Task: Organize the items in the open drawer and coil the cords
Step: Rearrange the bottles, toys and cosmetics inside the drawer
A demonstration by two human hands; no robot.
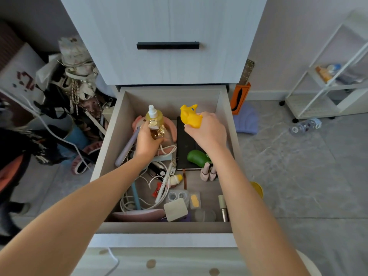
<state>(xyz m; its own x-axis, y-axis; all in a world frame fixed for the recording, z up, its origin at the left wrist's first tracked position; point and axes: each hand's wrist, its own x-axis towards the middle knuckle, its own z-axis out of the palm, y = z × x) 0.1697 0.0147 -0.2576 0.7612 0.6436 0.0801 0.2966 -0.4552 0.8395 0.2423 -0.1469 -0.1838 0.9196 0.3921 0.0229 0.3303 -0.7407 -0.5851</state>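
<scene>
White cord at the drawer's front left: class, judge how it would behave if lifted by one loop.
The white cord would probably sag and unspool, since it lies in loose, uneven loops. It would likely snag, because a blue stick and a white pen lie among its strands. It looks thin, so it is probably light.

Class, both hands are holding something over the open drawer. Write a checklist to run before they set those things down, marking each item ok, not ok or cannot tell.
1. Left hand grips spray bottle securely: ok.
2. Right hand grips yellow toy: ok.
3. Bottle's nozzle sealed: cannot tell.
4. Bare floor at the back of the drawer for setting down: ok.
5. White cords coiled: not ok, loose tangle front left.
6. Black notebook free on top: not ok, green object rests on it.
</scene>
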